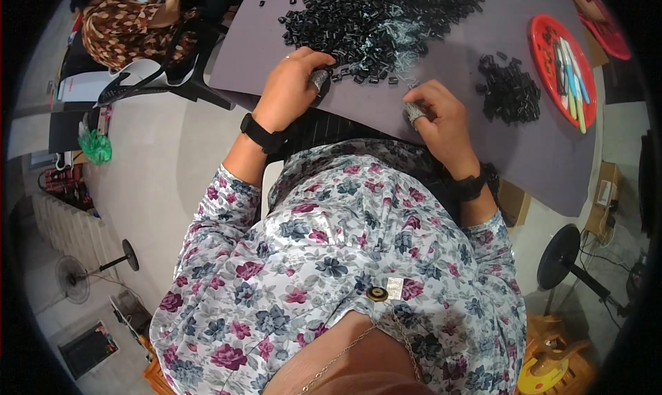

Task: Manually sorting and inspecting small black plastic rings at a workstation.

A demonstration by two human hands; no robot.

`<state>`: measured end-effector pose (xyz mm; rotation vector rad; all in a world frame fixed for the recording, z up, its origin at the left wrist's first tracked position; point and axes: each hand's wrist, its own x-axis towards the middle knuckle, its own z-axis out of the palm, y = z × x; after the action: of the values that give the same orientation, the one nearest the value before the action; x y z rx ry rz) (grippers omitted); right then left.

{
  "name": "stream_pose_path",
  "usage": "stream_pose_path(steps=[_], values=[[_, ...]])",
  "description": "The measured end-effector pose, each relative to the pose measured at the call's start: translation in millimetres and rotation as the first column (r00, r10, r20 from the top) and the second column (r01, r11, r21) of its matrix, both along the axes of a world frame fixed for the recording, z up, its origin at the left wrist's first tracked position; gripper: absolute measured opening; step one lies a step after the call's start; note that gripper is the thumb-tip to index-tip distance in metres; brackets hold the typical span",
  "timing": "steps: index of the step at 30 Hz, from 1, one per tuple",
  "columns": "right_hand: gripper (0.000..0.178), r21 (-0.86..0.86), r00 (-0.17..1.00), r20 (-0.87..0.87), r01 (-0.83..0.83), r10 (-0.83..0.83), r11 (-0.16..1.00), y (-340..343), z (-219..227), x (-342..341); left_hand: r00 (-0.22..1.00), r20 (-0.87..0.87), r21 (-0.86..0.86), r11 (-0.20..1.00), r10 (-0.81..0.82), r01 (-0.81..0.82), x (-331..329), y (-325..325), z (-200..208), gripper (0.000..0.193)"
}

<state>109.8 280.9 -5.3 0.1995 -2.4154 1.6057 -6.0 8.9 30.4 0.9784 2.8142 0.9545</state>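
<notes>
A large heap of small black plastic pieces point(324, 23) spreads over the grey table, with clear plastic pieces point(400, 40) mixed in on its right side. My left hand point(295, 81) rests at the heap's near left edge, fingers bent and a grey wrap round the thumb. A dark bit shows by its fingertips, too small to name. Nearer the table's front edge, my right hand point(441, 116) is curled with its fingertips drawn together, its thumb wrapped in grey too. What it pinches, if anything, is hidden. To its right lies a smaller pile of black pieces point(510, 92).
A red oval tray point(534, 33) at the right holds black bits and several light-handled tools point(571, 74). The grey table point(441, 67) ends just before my body. Another person point(131, 26) sits beyond a dark chair point(200, 71) at the left. A fan point(558, 257) stands at the lower right.
</notes>
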Motion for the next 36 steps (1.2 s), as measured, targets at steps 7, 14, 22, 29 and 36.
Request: stream_pose_path(steps=[7,14,22,29,36], values=[[0.023,-0.033,1.000,-0.011,-0.011,0.010,0.999,0.5,-6.0,-0.8,0.999,0.039,0.091,0.996,-0.002,-0.001,4.6,4.3,4.3,0.047],[0.024,-0.038,0.999,-0.030,-0.018,0.017,0.999,1.3,-6.1,-0.6,0.999,0.022,0.109,0.993,0.045,-0.048,-1.2,-4.8,-3.5,0.044],[0.023,-0.041,1.000,-0.009,-0.010,0.010,0.999,0.5,-4.7,0.4,0.997,-0.026,-0.021,0.997,0.068,-0.068,-4.1,-6.7,-0.7,0.051],[0.022,-0.033,1.000,-0.007,-0.013,0.013,0.999,1.0,-5.6,0.2,0.989,0.018,0.070,0.986,0.149,-0.150,-3.9,-5.7,-1.7,0.039],[0.022,-0.008,1.000,-0.015,-0.009,0.008,1.000,1.0,-2.0,1.6,0.996,-0.083,-0.023,0.999,0.042,-0.044,-1.4,5.5,-0.4,0.030]])
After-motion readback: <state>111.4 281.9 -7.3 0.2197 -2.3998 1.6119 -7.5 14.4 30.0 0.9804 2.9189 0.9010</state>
